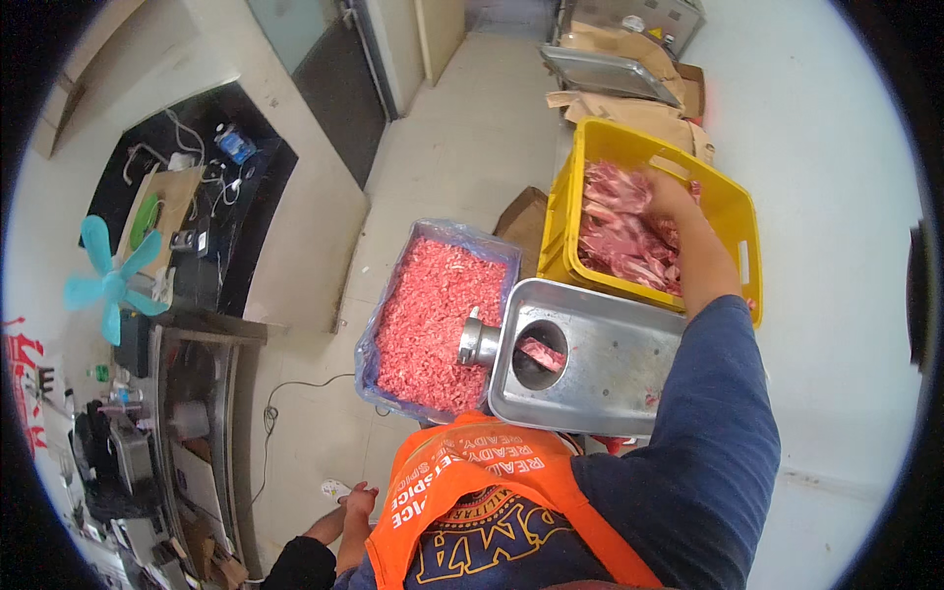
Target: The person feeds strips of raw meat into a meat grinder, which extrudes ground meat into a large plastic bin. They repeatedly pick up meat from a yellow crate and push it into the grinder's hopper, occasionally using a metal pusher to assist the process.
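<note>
My right hand (661, 198) is blurred and reaches down into a yellow plastic crate (557, 228), among pieces of raw red meat (623, 240). Its fingers are partly lost in the meat, so their grip is unclear. My left hand (360, 501) hangs low at my left side, overlapping a forearm in a black sleeve (302, 564) that belongs to another person. Before me is a meat grinder's steel feed tray (601, 369), with a strip of meat (542, 354) in its round throat. The grinder's outlet (476, 343) juts over ground meat (439, 317) in a bin lined with bluish plastic (366, 361).
A metal tray (612, 74) and brown paper sacks (627, 110) stand beyond the crate. Leftward are a black counter (258, 192), a turquoise fan (113, 286) and a steel shelf unit (214, 332). A cable (291, 385) crosses the tiled floor. A white wall rises on the right.
</note>
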`<state>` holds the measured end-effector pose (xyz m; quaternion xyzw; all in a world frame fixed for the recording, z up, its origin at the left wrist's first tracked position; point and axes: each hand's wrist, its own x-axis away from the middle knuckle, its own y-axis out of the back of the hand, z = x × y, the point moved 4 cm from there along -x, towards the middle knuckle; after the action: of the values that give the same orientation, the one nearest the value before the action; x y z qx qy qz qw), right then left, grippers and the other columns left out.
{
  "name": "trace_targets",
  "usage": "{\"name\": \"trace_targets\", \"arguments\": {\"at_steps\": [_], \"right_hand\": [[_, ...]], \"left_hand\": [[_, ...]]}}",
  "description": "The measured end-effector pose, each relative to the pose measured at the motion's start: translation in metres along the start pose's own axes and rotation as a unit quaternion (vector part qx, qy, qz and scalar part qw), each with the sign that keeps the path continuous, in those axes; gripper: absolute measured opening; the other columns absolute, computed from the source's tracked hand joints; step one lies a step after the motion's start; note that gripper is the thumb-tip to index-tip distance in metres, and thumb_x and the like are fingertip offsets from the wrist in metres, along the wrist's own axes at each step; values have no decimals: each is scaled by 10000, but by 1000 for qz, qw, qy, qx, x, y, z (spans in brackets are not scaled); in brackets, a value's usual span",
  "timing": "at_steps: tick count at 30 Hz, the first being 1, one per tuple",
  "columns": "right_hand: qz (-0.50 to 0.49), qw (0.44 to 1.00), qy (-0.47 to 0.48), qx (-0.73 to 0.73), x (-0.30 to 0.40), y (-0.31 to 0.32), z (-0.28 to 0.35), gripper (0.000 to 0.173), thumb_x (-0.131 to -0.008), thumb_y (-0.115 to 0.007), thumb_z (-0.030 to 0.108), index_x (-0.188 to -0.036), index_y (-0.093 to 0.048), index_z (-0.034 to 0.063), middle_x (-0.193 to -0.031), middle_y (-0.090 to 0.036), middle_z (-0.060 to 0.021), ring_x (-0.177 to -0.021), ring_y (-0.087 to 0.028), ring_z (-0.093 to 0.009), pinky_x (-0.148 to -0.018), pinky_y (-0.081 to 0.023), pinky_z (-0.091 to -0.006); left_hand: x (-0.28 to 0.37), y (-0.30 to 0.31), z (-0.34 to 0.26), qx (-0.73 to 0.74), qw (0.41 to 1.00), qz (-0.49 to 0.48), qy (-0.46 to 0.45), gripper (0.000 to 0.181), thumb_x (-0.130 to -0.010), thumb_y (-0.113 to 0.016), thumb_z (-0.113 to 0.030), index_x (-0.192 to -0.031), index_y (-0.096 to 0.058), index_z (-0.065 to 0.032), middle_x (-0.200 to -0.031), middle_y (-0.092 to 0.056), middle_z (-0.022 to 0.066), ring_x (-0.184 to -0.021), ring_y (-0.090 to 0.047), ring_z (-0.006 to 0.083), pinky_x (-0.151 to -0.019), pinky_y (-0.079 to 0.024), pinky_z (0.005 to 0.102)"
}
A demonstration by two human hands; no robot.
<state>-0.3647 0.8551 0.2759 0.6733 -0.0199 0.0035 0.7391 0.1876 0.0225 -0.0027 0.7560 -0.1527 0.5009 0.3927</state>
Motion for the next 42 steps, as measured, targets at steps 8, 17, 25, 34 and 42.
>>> {"name": "trace_targets", "arguments": {"at_steps": [8, 17, 25, 34, 42], "right_hand": [[-255, 930, -205, -166, 141, 192, -32, 831, -853, -832, 222, -1565, -424, 88, -1177, -705, -154, -1015, -697, -228, -895, -573, -352], [-468, 738, -55, -483, 379, 282, 35, 895, -959, -766, 142, -1637, -186, 69, -1332, -641, -185, -1191, -657, -278, -1004, -576, -395], [-425, 648, -200, -599, 475, 70, 82, 862, -937, -742, 39, -1624, -224, 77, -1325, -651, -158, -1176, -666, -243, -987, -572, -361], [-353, 849, -347, -182, 450, 62, 98, 277, -1012, -665, 212, -1221, -676, 30, -1005, -711, -124, -882, -692, -171, -825, -565, -336], [-532, 734, -272, -325, 438, 161, 151, 337, -970, -727, 92, -1287, -643, 16, -1014, -703, -51, -877, -687, -121, -774, -573, -300]], "left_hand": [[-108, 71, -59, 94, 989, 25, -111, 723, -968, -725, -420, -1524, -502, -16, -1367, -691, 207, -1282, -655, 343, -1064, -499, 411], [-175, 145, -160, -67, 967, -22, -245, 633, -960, -751, -338, -1469, -567, -10, -1208, -743, 177, -1099, -711, 312, -989, -536, 401], [-184, 149, -124, -154, 967, 38, -198, 664, -960, -749, -360, -1488, -555, -8, -1403, -665, 223, -1293, -646, 321, -1086, -501, 405], [-166, 146, -114, -160, 961, -8, -227, 649, -959, -749, -341, -1482, -563, -6, -1368, -689, 221, -1300, -641, 308, -1089, -491, 384], [-163, 119, -133, 71, 979, 45, -186, 641, -971, -742, -300, -1503, -538, -5, -1205, -746, 156, -1115, -689, 230, -969, -519, 360]]}}
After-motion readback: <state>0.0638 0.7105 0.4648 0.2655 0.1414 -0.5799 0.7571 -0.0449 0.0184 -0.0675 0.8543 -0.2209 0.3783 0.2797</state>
